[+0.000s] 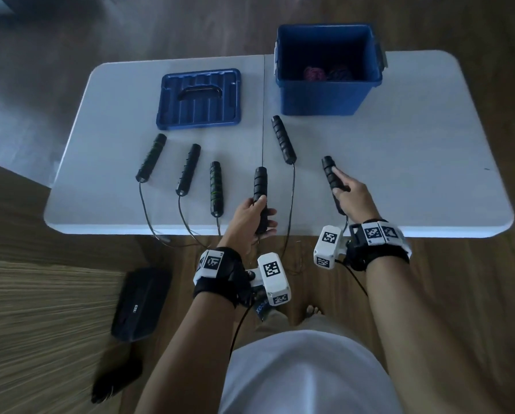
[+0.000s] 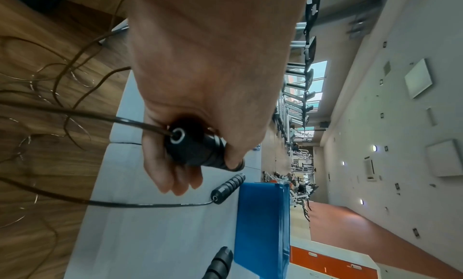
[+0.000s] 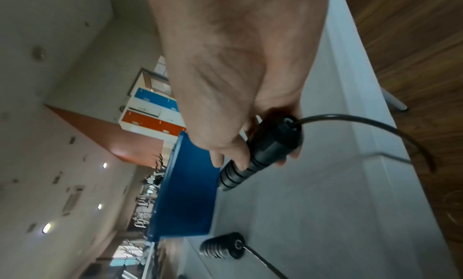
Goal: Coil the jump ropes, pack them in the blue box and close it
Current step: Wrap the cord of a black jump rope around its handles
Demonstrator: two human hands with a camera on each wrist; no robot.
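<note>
Several black jump-rope handles lie in a row on the grey table [image 1: 429,144], their cords hanging over the near edge. My left hand [image 1: 251,216] grips one black handle [image 1: 260,186] near the table's middle seam; the left wrist view shows its cord end [image 2: 177,136] in my fist. My right hand [image 1: 350,194] grips another black handle [image 1: 330,171], with my fingers curled round it [image 3: 273,144]. The open blue box [image 1: 329,97] stands at the back right with coiled ropes [image 1: 324,73] inside. Its blue lid [image 1: 199,98] lies flat to the left.
Three handles [image 1: 151,158] [image 1: 188,170] [image 1: 216,188] lie left of my left hand, and one [image 1: 283,140] lies between my hands. A black bag [image 1: 139,303] sits on the wooden floor at the left. Loose cords trail on the floor below the table edge.
</note>
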